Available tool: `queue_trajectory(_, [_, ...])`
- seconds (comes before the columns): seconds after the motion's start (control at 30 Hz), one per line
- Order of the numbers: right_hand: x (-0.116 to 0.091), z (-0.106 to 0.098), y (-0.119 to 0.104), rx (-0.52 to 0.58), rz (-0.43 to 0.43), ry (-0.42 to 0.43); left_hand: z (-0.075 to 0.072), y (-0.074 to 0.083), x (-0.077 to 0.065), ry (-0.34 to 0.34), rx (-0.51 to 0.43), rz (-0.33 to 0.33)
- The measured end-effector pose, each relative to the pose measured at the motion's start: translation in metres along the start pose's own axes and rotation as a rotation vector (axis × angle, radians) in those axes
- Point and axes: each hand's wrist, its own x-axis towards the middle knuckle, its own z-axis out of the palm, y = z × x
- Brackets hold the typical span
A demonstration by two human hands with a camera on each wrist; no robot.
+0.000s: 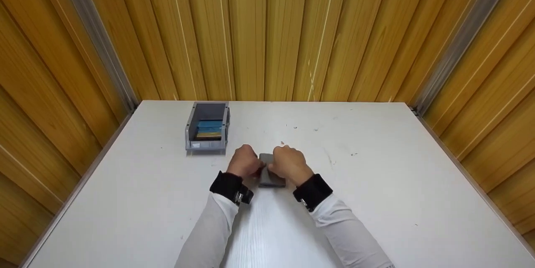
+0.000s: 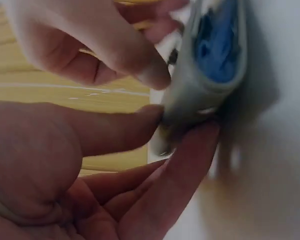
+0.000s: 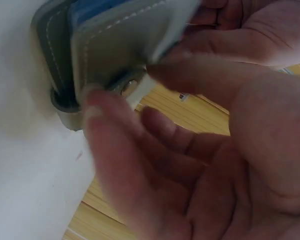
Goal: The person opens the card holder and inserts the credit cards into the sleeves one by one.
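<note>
A small grey card holder [image 1: 271,182] with light stitching stands between both hands, close over the white table. In the right wrist view its cover [image 3: 115,42], blue contents [image 3: 92,11] and a round metal snap [image 3: 128,88] show. My left hand [image 1: 243,162] pinches one end of the card holder [image 2: 210,82] between thumb and forefinger, as the left wrist view shows. From the other side my right hand [image 1: 291,164] holds the card holder by its edge near the snap, thumb on the cover. Crumpled blue material [image 2: 217,57] fills the inside.
A grey open-front bin [image 1: 205,146] stands at the back left of the white table [image 1: 376,184], with blue and yellow flat items [image 1: 210,126] in it. Wood-patterned panels [image 1: 284,34] enclose the table at the back and sides.
</note>
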Motion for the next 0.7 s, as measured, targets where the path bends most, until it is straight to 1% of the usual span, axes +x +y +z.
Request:
queue_trajectory(0.03, [0.000,0.000,0.000,-0.016,0.008,-0.013,0.006,-0.008,0.009,0.024,0.047,0.011])
queue_trajectory(0.1, [-0.001,-0.001,-0.001,-0.038,0.032,-0.028,0.015,-0.019,0.023,0.076,0.135,0.039])
queue_trajectory(0.13, [-0.001,-0.001,-0.001,-0.051,0.041,-0.026,0.014,-0.014,0.021,0.082,0.177,0.047])
queue_trajectory(0.17, [-0.001,-0.002,-0.001,-0.061,0.051,-0.026,0.011,-0.006,0.016,0.081,0.231,0.071])
queue_trajectory(0.2, [-0.001,-0.002,-0.001,-0.077,0.058,-0.027,0.007,0.005,0.007,0.071,0.282,0.094])
queue_trajectory(0.27, [-0.001,-0.002,-0.002,-0.102,0.072,-0.044,-0.002,0.029,-0.015,0.021,0.375,0.157])
queue_trajectory(0.33, [-0.001,-0.001,-0.002,-0.118,0.080,-0.074,-0.013,0.051,-0.039,-0.046,0.434,0.223])
queue_trajectory(0.37, [-0.001,0.000,-0.002,-0.120,0.083,-0.089,-0.016,0.059,-0.048,-0.083,0.448,0.246])
queue_trajectory(0.4, [-0.001,0.001,-0.002,-0.123,0.082,-0.103,-0.018,0.063,-0.055,-0.112,0.445,0.267])
queue_trajectory(0.47, [-0.002,0.003,-0.001,-0.116,0.081,-0.127,-0.018,0.066,-0.062,-0.153,0.436,0.297])
queue_trajectory(0.6, [-0.002,0.007,0.000,-0.113,0.068,-0.149,-0.014,0.065,-0.062,-0.184,0.418,0.318])
queue_trajectory(0.7, [-0.001,0.008,0.002,-0.122,0.040,-0.154,-0.012,0.063,-0.058,-0.194,0.432,0.317])
